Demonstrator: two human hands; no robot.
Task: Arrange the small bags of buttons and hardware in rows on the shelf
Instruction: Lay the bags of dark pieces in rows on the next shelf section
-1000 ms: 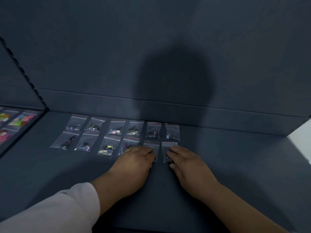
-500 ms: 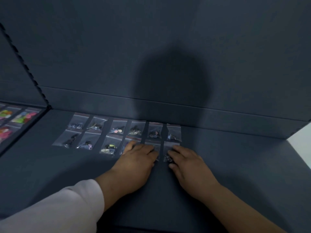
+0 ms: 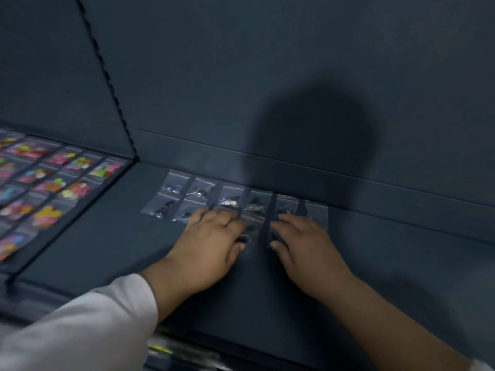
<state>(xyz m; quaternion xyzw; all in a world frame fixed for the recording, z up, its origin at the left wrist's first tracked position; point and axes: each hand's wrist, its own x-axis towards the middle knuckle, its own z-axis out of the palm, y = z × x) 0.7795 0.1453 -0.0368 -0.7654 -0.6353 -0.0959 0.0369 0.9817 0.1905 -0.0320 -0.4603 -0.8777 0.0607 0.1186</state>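
L hand [image 3: 211,243], R hand [image 3: 304,246] flat on front-row bags [image 3: 160,207], back row [image 3: 230,197] beyond

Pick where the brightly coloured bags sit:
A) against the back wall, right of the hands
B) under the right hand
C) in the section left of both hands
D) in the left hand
C: the brightly coloured bags fill the section at far left, while the left hand and right hand lie flat on the clear bags of dark hardware in the middle section.
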